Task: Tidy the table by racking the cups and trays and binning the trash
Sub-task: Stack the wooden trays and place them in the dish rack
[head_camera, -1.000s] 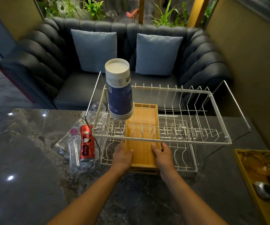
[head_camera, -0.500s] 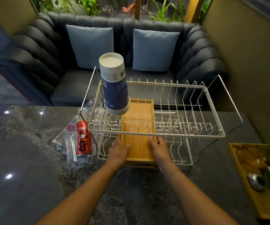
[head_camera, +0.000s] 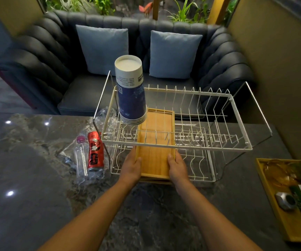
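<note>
A white two-tier wire rack [head_camera: 240, 147] stands on the dark marble table [head_camera: 37, 187]. A stack of blue and white paper cups [head_camera: 130, 93] sits upside down on the rack's upper left corner. Wooden trays [head_camera: 155, 142] lie stacked in the lower tier, their near end sticking out of the front. My left hand [head_camera: 130, 167] grips the top tray's left edge and my right hand [head_camera: 177, 166] grips its right edge. A red can [head_camera: 95, 153] and a clear plastic bottle [head_camera: 81, 158] lie left of the rack, with crumpled clear plastic [head_camera: 106, 115] behind them.
Another wooden tray [head_camera: 272, 205] at the table's right edge holds a glass dish, a small metal item and a green and white packet. A dark sofa [head_camera: 52, 57] with two blue cushions stands beyond the table. A yellow wall is close on the right.
The trays have slid a little deeper into the lower tier with both hands on their sides. My view has shifted slightly.
</note>
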